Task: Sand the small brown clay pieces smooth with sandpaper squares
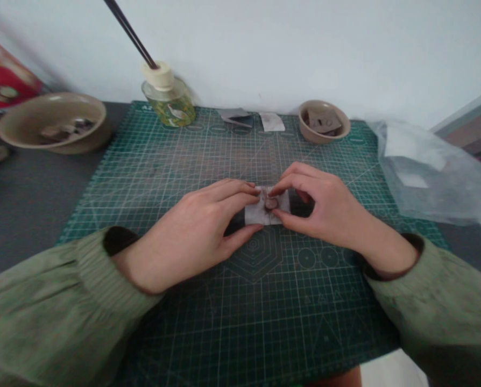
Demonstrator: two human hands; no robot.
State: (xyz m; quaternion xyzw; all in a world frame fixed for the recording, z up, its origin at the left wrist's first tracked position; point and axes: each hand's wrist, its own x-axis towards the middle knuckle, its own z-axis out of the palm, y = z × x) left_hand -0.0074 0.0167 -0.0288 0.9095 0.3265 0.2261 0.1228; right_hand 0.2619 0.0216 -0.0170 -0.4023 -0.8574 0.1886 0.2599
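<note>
A small whitish sheet, smudged with brown down its middle, lies flat on the green cutting mat. My left hand holds the sheet's left part, fingertips at its far edge and thumb at its near edge. On the smudged strip rests a small round brownish piece. My right hand has its thumb and index fingertip closed around that piece, low over the sheet. What the piece is made of cannot be made out.
Behind are folded grey sheets, a white scrap and a small bowl of brownish pieces. A reed diffuser bottle and a larger bowl stand left. A clear plastic bag lies right. The wall borders the mat.
</note>
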